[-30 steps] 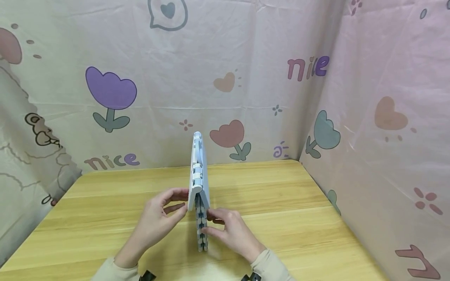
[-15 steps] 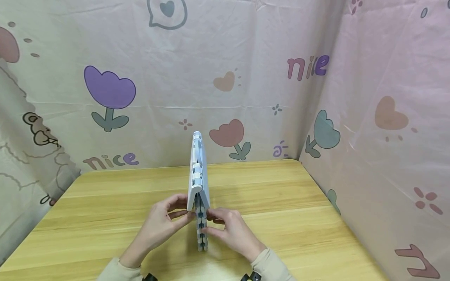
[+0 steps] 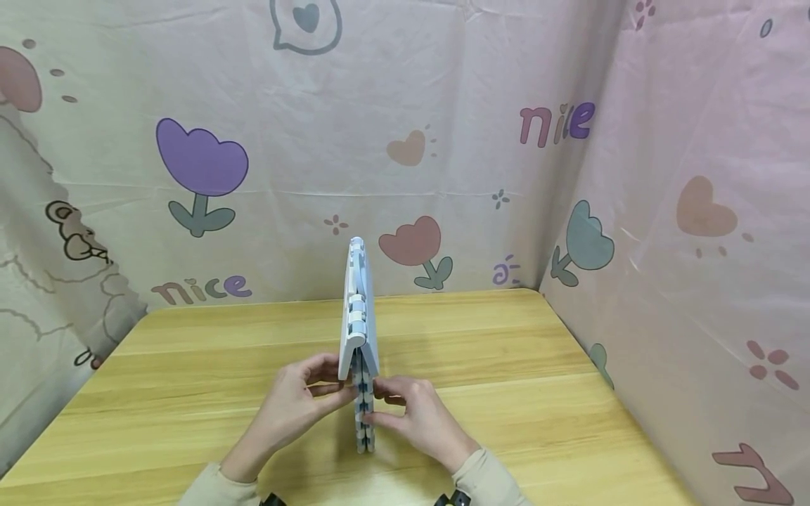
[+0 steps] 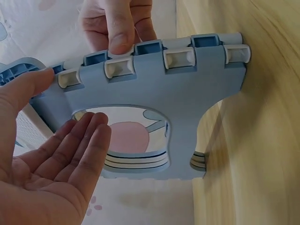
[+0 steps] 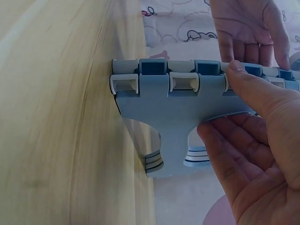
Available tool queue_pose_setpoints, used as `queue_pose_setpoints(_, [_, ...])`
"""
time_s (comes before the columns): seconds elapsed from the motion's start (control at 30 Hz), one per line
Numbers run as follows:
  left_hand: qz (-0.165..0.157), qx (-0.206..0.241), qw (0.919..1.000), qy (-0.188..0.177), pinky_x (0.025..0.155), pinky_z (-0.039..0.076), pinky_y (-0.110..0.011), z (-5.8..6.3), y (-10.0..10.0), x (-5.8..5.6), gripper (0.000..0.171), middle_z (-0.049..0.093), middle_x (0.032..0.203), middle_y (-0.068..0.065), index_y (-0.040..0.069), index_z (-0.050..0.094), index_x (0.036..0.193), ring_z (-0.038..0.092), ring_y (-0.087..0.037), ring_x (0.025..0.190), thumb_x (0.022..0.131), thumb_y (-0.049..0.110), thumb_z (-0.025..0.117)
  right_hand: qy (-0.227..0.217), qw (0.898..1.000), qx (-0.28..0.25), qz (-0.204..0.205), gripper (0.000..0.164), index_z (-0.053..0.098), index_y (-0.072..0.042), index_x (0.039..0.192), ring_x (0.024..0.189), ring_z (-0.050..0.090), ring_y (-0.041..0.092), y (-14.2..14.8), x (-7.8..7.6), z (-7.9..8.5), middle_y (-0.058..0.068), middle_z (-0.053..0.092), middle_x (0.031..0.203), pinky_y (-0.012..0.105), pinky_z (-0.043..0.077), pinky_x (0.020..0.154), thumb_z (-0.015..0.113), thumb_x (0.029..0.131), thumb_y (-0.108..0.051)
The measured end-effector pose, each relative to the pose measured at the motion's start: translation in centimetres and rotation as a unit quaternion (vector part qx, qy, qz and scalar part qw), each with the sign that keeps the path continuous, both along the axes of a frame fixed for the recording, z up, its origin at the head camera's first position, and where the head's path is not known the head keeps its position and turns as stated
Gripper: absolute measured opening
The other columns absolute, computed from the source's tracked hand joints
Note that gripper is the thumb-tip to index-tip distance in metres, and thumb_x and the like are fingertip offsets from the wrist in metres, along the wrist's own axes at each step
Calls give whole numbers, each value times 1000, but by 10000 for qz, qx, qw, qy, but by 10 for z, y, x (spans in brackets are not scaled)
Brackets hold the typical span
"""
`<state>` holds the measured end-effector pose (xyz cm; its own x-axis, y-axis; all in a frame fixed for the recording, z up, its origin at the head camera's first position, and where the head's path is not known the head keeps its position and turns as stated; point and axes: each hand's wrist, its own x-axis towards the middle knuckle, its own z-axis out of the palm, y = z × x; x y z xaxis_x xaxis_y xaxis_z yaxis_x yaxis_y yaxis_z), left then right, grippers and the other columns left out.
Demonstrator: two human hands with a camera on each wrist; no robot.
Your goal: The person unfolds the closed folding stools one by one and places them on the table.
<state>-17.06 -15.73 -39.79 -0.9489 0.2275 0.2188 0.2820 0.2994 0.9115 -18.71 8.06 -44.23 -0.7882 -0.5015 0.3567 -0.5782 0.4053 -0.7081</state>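
A blue and white plastic folding stool (image 3: 358,316) stands on edge, folded into a narrow upright shape. Its white top halves meet at a hinged spine. Below them the blue leg panels (image 4: 183,93) lie close together, with rounded openings and white hinge pieces. My right hand (image 3: 420,418) holds the near side, thumb on the knuckled edge and fingers at an opening in the panel. On the other side, my left hand (image 3: 294,404) touches the edge with its thumb, while its fairly straight fingers (image 4: 89,154) lie by the panel's opening.
The wooden table (image 3: 506,365) carries the stool. A printed cloth (image 3: 291,140) with flowers and hearts hangs behind the table, and more cloth (image 3: 683,295) runs along the right side. Black straps or mounts show near both sleeves.
My left hand has moved slightly right and down, its thumb coming in to the stool's leg edge. My right hand and the stool have stayed nearly still.
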Motion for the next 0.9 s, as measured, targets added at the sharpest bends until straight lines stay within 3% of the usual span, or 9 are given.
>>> queue_pose_setpoints(0.27, [-232, -135, 9996, 2, 94, 65, -27, -7, 0, -2, 38, 80, 117, -14, 6, 77, 121, 79, -18, 106, 90, 25, 89, 32, 10000, 79, -17, 55, 71, -9, 138, 113, 77, 19, -1, -1, -2, 8, 77, 132, 26, 64, 97, 82, 95, -41])
queue_pose_setpoints(0.57, [-362, -297, 9989, 94, 92, 66, -24, -10, 0, -3, 43, 80, 119, -15, 5, 75, 125, 80, -20, 104, 89, 24, 89, -39, 9999, 161, -40, 57, 70, -10, 140, 113, 77, 18, -1, 0, -1, 7, 76, 134, 25, 63, 98, 83, 93, -41])
queue_pose_setpoints(0.9, [-293, -505, 9980, 230, 90, 67, -27, -11, 2, -3, 41, 80, 116, -14, 6, 75, 122, 79, -20, 102, 88, 24, 89, -22, 9999, 161, -10, 52, 72, -12, 136, 113, 77, 18, 2, -1, -1, 6, 77, 131, 26, 64, 97, 83, 94, -41])
